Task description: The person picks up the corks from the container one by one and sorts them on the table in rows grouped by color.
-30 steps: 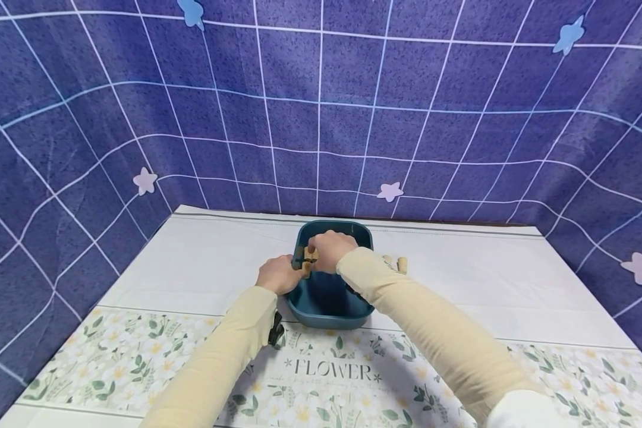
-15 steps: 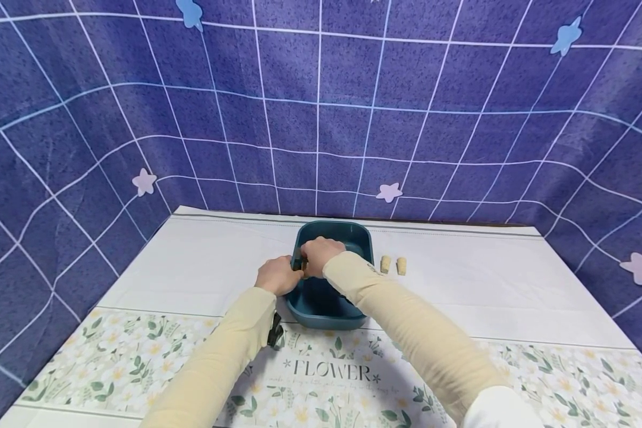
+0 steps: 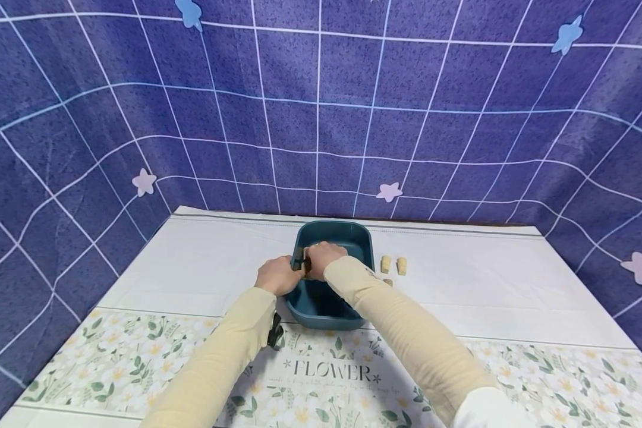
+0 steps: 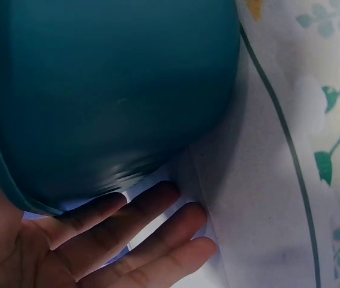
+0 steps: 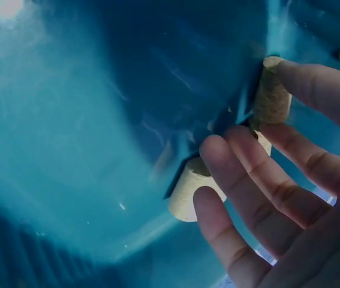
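A dark teal tub (image 3: pixel 323 321) stands on the table in the head view. My left hand (image 3: pixel 276 275) grips its left rim, the fingers (image 4: pixel 158 237) spread along the outer wall in the left wrist view. Reaching inside near that rim, my right hand (image 3: pixel 323 260) pinches a cork (image 5: pixel 273 99) between thumb and index finger. A second cork (image 5: pixel 187 198) lies on the tub's floor by the curled little finger in the right wrist view. Another pale cork piece (image 5: pixel 262 143) shows partly behind the fingers. From the head, the right hand covers most of these.
Two corks (image 3: pixel 386 264) stand on the white table right of the tub, and a third cork (image 3: pixel 387 282) peeks out beside the right sleeve. A floral cloth strip (image 3: pixel 331 368) runs along the front. A purple checked curtain (image 3: pixel 321 119) hangs behind.
The right hand has lowered inside the tub, toward the left rim. Its forearm shifted left, uncovering corks on the table. The left hand keeps its hold on the rim.
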Tool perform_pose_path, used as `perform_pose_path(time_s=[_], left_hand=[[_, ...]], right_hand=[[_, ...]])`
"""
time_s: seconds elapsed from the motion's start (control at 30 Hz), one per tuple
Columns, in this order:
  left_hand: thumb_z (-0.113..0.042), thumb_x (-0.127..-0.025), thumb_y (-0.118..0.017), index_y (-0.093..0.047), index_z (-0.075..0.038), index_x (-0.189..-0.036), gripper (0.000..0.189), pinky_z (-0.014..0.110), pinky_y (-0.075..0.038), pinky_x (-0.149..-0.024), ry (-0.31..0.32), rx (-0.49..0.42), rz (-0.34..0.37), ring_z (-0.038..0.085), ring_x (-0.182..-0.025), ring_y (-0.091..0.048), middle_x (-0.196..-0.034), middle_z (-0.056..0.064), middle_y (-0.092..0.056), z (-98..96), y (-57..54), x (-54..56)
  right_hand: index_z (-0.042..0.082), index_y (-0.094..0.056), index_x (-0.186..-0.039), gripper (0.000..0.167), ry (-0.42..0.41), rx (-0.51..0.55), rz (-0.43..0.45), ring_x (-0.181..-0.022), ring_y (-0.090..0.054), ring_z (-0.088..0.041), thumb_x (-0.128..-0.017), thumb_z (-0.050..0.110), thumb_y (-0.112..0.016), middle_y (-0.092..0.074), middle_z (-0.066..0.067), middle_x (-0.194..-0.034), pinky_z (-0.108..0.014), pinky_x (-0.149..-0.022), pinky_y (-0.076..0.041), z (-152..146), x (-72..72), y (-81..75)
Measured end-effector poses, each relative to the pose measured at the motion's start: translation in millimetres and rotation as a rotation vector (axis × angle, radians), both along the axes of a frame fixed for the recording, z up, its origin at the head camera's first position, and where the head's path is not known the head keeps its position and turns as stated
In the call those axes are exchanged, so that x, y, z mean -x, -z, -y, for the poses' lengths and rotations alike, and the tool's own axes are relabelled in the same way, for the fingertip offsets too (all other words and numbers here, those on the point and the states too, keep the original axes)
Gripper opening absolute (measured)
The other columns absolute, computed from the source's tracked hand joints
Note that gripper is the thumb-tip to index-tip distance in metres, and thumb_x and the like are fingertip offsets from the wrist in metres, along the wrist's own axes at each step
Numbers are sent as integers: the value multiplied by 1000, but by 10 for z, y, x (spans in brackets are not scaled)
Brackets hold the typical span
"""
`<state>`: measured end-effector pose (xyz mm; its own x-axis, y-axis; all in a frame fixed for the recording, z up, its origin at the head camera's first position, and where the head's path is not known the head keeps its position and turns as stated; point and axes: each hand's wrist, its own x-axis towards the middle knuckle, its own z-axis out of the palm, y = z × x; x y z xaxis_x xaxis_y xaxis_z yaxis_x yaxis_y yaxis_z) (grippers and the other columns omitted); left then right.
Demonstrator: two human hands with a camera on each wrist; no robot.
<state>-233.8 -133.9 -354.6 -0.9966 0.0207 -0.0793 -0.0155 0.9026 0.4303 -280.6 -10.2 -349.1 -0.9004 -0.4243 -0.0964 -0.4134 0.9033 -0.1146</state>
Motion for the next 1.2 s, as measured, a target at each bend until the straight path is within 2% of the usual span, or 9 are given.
perform_pose_path(time_s=[0.2,0.27,0.47,0.57,0.87,1.2], left_hand=[[-21,-99,-61,-70,2,-108,26,47,-52,-86,4,0,2,36,-92,-65,-99,18,-71,6,3,4],[-21,-99,-61,-70,2,-109,27,47,-52,-85,6,-1,1,36,-92,-66,-100,19,-71,6,5,3],[-21,-99,-62,-70,3,-110,28,47,-52,-84,9,-9,1,35,-89,-65,-99,19,-71,2,13,-2],[-21,-98,-62,-70,2,-109,27,46,-52,-83,11,-5,-1,35,-88,-65,-98,19,-71,2,12,-1],[-23,-99,-62,-71,1,-111,28,47,-52,-85,13,3,6,36,-92,-66,-100,18,-72,2,19,8],[-25,-101,-62,-67,4,-120,35,47,-53,-88,-14,15,14,36,-96,-67,-105,19,-71,-13,5,17]], right_hand=[[15,-73,-100,23,15,5,45,-97,-70,-25,-88,33,-82,-74,-6,-106,-41,-80,-58,22,59,74],[16,-72,-99,24,8,9,41,-93,-70,-24,-86,33,-83,-73,-5,-103,-40,-77,-58,23,83,116],[17,-71,-106,28,10,15,15,-98,-70,-26,-87,33,-83,-74,-5,-106,-42,-81,-58,19,49,141],[16,-72,-103,26,5,13,-14,-97,-71,-26,-87,34,-82,-74,-5,-104,-42,-80,-59,13,39,156],[16,-73,-100,24,6,-18,0,-95,-71,-24,-89,36,-80,-74,-6,-105,-41,-78,-58,-17,-2,90],[14,-74,-97,24,-13,-36,-10,-97,-71,-23,-89,36,-80,-74,-5,-102,-41,-82,-58,-82,-45,-72]])
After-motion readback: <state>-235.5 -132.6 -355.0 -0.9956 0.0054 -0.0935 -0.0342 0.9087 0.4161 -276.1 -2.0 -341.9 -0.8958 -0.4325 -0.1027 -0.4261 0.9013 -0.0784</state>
